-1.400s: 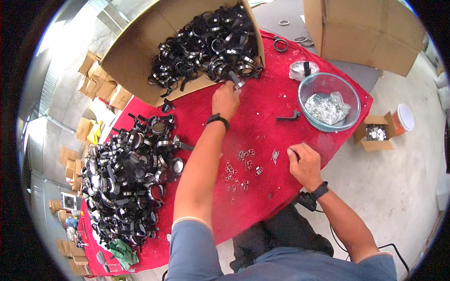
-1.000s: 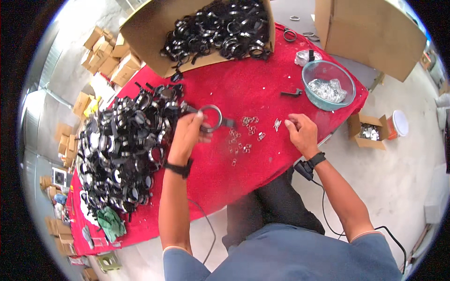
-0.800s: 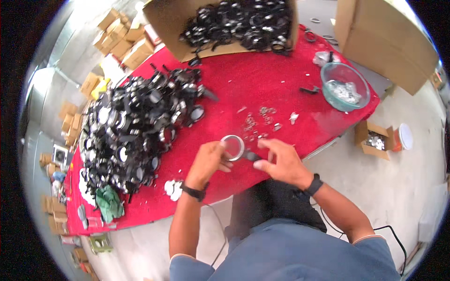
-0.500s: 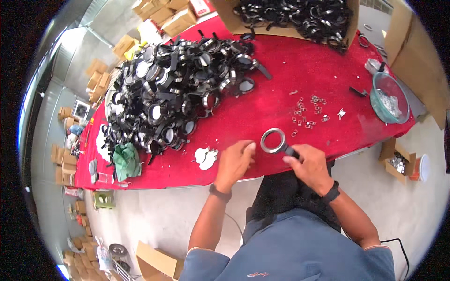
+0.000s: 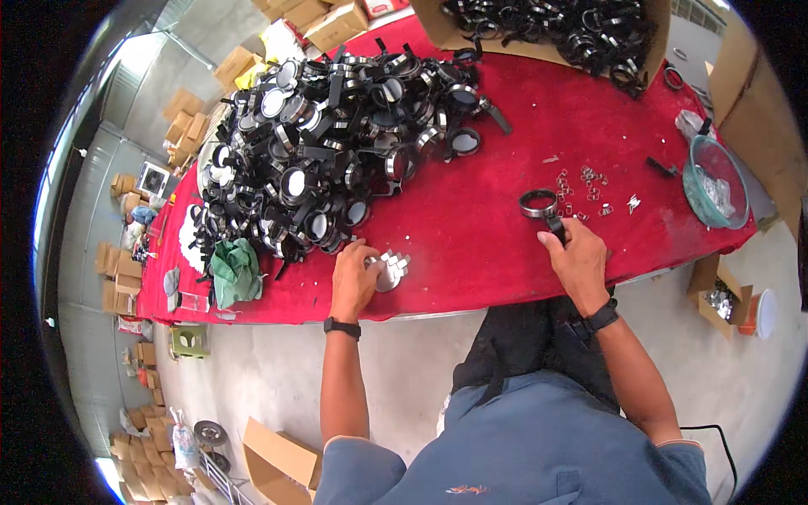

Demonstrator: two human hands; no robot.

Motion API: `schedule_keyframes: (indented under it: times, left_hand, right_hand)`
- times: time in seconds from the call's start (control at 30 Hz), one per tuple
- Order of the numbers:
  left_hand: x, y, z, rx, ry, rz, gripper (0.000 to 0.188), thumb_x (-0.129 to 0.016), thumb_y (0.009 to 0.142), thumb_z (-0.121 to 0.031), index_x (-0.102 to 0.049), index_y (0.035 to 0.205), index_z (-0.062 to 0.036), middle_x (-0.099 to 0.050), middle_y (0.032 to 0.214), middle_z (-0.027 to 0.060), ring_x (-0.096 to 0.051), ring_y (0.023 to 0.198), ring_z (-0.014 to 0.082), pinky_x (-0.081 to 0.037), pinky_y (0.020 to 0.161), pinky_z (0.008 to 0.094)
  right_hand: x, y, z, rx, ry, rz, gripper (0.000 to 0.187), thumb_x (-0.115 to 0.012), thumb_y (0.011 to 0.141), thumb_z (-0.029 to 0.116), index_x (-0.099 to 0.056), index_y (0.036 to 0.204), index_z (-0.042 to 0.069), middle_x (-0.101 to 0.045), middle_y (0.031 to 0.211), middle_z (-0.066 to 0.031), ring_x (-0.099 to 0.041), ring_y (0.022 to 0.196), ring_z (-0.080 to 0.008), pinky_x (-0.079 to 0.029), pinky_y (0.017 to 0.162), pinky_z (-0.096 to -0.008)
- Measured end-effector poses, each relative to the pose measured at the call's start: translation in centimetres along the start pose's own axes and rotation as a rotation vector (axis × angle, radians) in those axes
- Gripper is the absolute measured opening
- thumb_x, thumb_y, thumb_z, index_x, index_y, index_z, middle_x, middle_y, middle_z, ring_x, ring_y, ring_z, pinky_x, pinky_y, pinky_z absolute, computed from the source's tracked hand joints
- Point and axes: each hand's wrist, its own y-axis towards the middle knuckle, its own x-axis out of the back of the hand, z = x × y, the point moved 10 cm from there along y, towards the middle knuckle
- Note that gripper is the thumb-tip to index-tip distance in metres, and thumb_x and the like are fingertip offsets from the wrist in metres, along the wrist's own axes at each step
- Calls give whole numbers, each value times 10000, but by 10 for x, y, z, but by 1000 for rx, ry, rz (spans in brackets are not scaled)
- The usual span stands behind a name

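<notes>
I have the right hand (image 5: 582, 259) pinching the ring (image 5: 539, 211) by its strap (image 5: 555, 228) over the counter (image 5: 471, 236), probably to keep its opening unobscured, and the left hand (image 5: 354, 273) at the discs (image 5: 391, 274), seemingly laid for easy reach, its fingers' grip impossible to tell from here.

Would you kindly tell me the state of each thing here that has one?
Ring: held by its black tab
Right hand: closed on that tab
Left hand: at white pieces, grip unclear
Bowl: uncovered, partly filled
Large box: open, loaded
Floor box: open, loaded
Green cloth: crumpled
</notes>
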Motion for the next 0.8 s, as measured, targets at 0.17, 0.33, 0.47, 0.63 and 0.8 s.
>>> schedule_keyframes:
  times: [0.17,0.33,0.47,0.63,0.8]
  left_hand:
    - [9,0,30,127,-254,-86,212,-780,929,-161,-727,1069,-11,-730,1239,186,-717,1076,278,-558,930,378]
    - [35,11,31,206,-262,-170,171,-754,983,-151,-720,1049,3,-700,842,72,-637,759,149,-529,721,324]
    - [-3,16,48,350,-556,62,167,-756,994,-168,-743,966,-4,-686,796,10,-626,715,99,-510,626,280]
    - [-2,17,35,230,-520,136,175,-772,937,-89,-798,1013,66,-793,1029,114,-718,858,145,-577,701,301]
    - [9,32,14,150,-404,170,193,-797,879,-50,-830,1038,55,-815,1126,148,-762,976,203,-599,827,332]
  right_hand:
    - [9,-3,8,66,-21,-15,409,-817,926,289,-690,1180,-6,-713,993,-210,-711,929,-415,-565,793,-502]
    - [38,-3,26,130,18,-163,412,-813,925,240,-681,1245,15,-699,1122,-203,-705,1026,-409,-572,870,-489]
    - [29,-5,36,169,96,-69,404,-800,928,218,-672,1260,26,-692,1137,-200,-698,1028,-421,-577,875,-486]
    - [27,-13,30,112,98,-20,381,-786,929,215,-680,1233,11,-689,1131,-196,-702,1006,-418,-586,856,-492]
    - [29,-13,32,148,119,-58,371,-801,914,182,-685,1223,12,-691,1133,-186,-706,994,-416,-587,852,-487]
